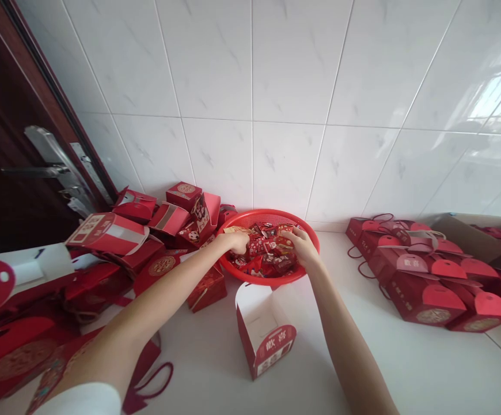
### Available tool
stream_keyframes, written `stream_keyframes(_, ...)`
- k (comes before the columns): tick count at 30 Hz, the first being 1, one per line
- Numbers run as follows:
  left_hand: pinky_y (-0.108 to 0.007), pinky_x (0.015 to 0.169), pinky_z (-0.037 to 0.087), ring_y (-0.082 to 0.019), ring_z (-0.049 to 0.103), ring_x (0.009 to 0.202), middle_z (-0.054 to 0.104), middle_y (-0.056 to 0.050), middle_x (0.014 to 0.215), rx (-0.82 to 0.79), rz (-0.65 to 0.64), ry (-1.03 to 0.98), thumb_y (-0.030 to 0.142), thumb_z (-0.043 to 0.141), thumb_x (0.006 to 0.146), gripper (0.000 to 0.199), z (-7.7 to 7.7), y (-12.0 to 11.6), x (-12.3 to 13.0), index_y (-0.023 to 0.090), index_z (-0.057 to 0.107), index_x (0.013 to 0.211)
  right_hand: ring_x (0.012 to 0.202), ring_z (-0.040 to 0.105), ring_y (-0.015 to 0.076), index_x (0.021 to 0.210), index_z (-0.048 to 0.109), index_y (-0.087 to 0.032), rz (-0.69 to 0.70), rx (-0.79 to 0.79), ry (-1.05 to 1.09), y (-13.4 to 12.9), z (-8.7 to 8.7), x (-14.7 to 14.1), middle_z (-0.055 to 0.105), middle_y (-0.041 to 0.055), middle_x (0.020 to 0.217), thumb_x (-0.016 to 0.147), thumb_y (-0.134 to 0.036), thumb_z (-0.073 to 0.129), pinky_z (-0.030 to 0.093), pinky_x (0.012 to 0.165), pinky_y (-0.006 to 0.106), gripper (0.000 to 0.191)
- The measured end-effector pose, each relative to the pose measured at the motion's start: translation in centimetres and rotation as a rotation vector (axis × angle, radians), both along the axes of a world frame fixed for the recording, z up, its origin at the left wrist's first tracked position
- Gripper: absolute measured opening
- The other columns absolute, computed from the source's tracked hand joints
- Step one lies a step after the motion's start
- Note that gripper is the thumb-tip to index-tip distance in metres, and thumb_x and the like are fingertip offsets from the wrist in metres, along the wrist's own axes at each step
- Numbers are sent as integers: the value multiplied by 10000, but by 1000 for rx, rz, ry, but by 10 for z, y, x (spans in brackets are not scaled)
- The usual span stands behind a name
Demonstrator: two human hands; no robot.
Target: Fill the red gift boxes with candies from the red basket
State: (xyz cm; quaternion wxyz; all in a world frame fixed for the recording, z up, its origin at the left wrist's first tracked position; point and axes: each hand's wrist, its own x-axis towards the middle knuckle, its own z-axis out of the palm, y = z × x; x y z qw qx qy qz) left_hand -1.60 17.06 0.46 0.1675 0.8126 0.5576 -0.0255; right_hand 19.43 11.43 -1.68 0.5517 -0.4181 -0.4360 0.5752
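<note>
A red mesh basket (313, 237) holds many wrapped candies (270, 248) in red and gold wrappers. Both hands reach into it. My left hand (239, 242) is at the basket's left side with its fingers curled down on the candies; what they hold, if anything, is hidden. At the right side, my right hand (301, 245) has its fingers bent together over the candies, and I cannot make out anything between them. Just in front of the basket stands an open red box (264, 340) with a white inside, and nothing shows in it.
Red boxes (159, 265) lie piled at the left, some open. Closed red boxes (432, 288) with cord handles stand in rows at the right, beside a cardboard carton (462, 225). A tiled wall is behind; a door with a metal handle (52, 170) is far left.
</note>
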Motion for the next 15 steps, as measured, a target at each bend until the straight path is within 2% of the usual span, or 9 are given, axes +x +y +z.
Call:
stream_keyframes(4,-391,958,503,-323,653,1117,742,-115,1107,-3,-11,139,106,788,643,314,-4,4,7,201,764,941,812,706,209,804,688,-216,12,4,-6,1,-1,1,736,31,910,663,-326,772,618,669,302,198)
stream_keyframes(8,-465,957,527,-252,634,1112,653,-105,1235,-23,-20,295,319,682,903,291,-11,10,18,156,662,1142,797,711,202,814,692,-221,12,10,-6,2,-4,1,739,17,896,657,-334,775,612,668,295,211)
stream_keyframes(12,-460,918,552,-246,633,1093,615,-109,1271,6,-1,389,342,628,947,354,-27,16,29,161,598,1250,758,702,194,805,694,-218,18,2,-7,2,-4,0,737,15,885,650,-345,780,608,653,296,218)
stream_keyframes(15,-448,902,559,-241,637,1081,615,-107,1267,57,-16,370,346,625,949,359,-39,20,32,168,592,1260,755,695,186,795,692,-216,25,3,-3,2,-4,0,734,14,889,647,-349,783,607,654,289,218)
